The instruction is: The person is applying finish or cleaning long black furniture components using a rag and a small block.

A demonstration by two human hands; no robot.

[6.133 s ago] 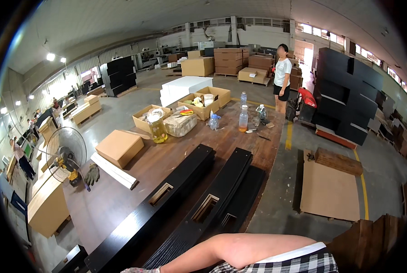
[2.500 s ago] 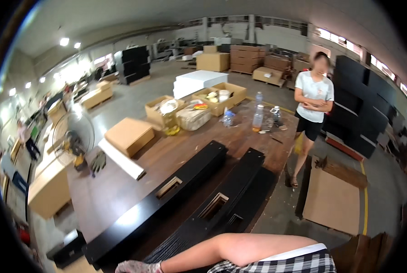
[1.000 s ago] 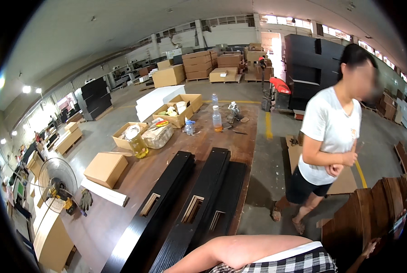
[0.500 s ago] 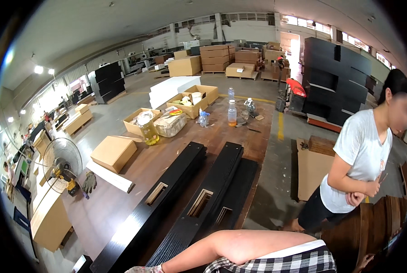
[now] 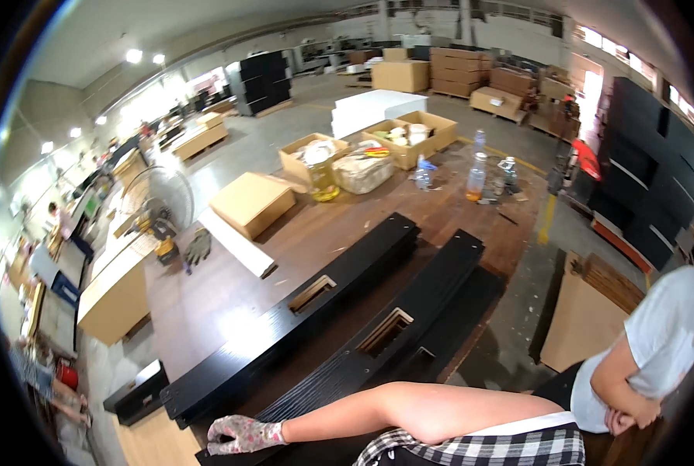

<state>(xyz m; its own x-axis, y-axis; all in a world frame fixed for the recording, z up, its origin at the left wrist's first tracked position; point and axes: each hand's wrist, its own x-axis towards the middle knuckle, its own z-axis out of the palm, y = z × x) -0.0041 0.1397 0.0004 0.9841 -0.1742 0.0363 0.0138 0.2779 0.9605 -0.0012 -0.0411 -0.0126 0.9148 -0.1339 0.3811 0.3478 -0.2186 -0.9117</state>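
Observation:
My right hand (image 5: 242,435), in a floral-patterned glove, is at the near end of a black board (image 5: 378,334) with a rectangular cutout. Its fingers are curved around the board's edge, thumb and fingers slightly apart. The bare forearm reaches in from the lower right. A second black board (image 5: 300,303) with a similar cutout lies roughly parallel on the left, its near end close to the hand. Another dark board (image 5: 471,303) lies to the right, partly hidden. My left hand is out of view.
The brown tabletop (image 5: 238,322) carries a cardboard box (image 5: 252,203), a white strip (image 5: 236,242), a grey glove (image 5: 198,246), a yellow-liquid bottle (image 5: 323,182) and open cartons (image 5: 432,132). A fan (image 5: 159,202) stands left; a person in a pale shirt (image 5: 657,349) stands right.
The view has swung left, shifting the table and boards rightward in the picture. More of my gloved right hand shows at the board's end. The nearby person is now partly cut off.

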